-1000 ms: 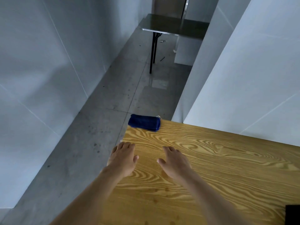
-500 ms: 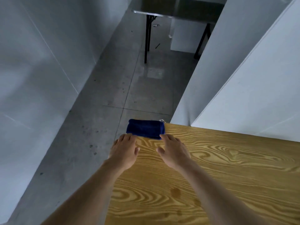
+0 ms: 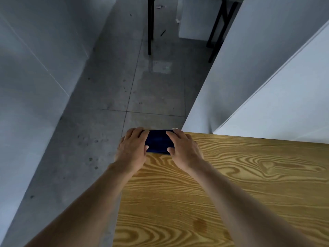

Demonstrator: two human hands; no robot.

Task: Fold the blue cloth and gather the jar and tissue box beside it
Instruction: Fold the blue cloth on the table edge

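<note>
A small dark blue cloth (image 3: 157,142), folded into a compact bundle, lies at the far left corner of the wooden table (image 3: 231,184). My left hand (image 3: 132,148) grips its left end, fingers curled over the far edge and thumb on the near side. My right hand (image 3: 183,148) grips its right end the same way. Only the cloth's middle shows between the hands. A small white tag (image 3: 175,129) peeks out past my right fingers. No jar or tissue box is in view.
The table's left edge drops to a grey concrete floor (image 3: 106,104). White wall panels (image 3: 267,77) stand right behind the table's far edge. A dark table on black legs (image 3: 150,27) stands further back on the floor.
Both hands have moved forward across the table and closed on the two ends of the blue cloth. The view has tilted down and come closer to the corner.
</note>
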